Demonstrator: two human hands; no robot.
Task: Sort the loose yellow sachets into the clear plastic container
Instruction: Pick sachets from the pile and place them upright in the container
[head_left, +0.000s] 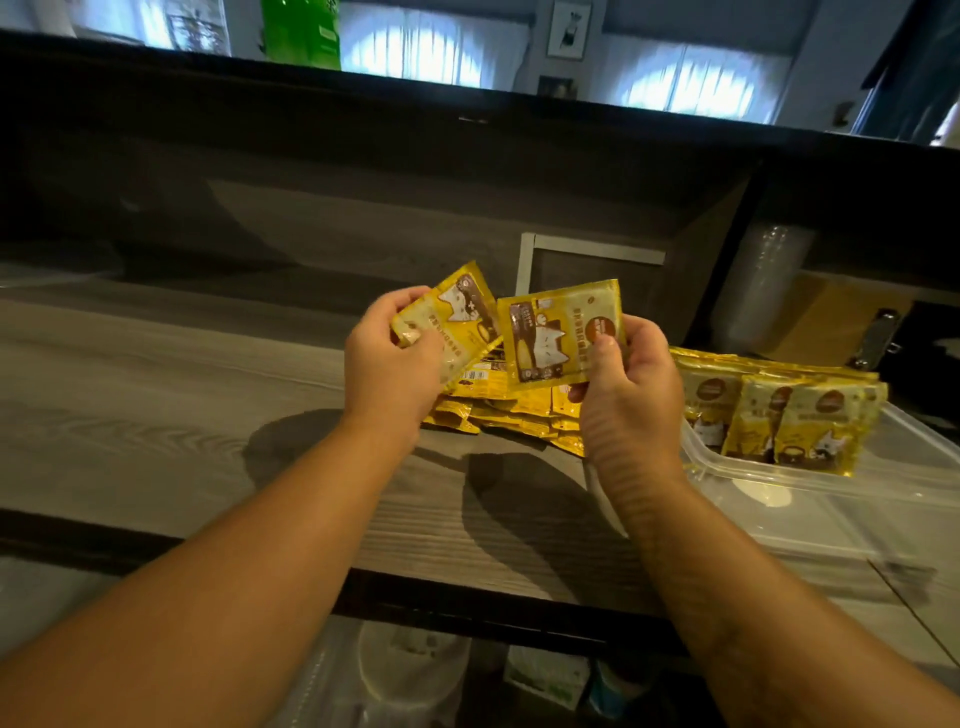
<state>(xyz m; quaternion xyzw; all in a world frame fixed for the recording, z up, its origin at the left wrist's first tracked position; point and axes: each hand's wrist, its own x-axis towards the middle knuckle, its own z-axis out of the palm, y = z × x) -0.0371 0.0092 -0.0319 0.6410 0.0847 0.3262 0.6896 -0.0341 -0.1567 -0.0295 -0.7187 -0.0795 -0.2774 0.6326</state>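
- Nearest the camera, two bare forearms reach forward over a grey wood-grain counter (156, 395).
- The left hand (389, 358) pinches one yellow sachet (452, 317) with thumb and curled fingers, holding it tilted above the counter.
- The right hand (631, 384) grips a second sachet (563, 332), thumb pressed on its front, face toward the camera; the two packets nearly touch at their inner edges.
- Just beneath and behind the hands lies a loose pile of sachets (514, 410), flat on the counter.
- To the right sits the clear plastic container (810, 488), its rim close to the right wrist; a row of sachets (779, 415) stands upright inside it at the far end.
- Farther back, a dark raised ledge (467, 145) runs across, with a stack of clear cups (763, 280) at the right.
- Beyond the ledge are bright windows (415, 52) and a green object (301, 31).
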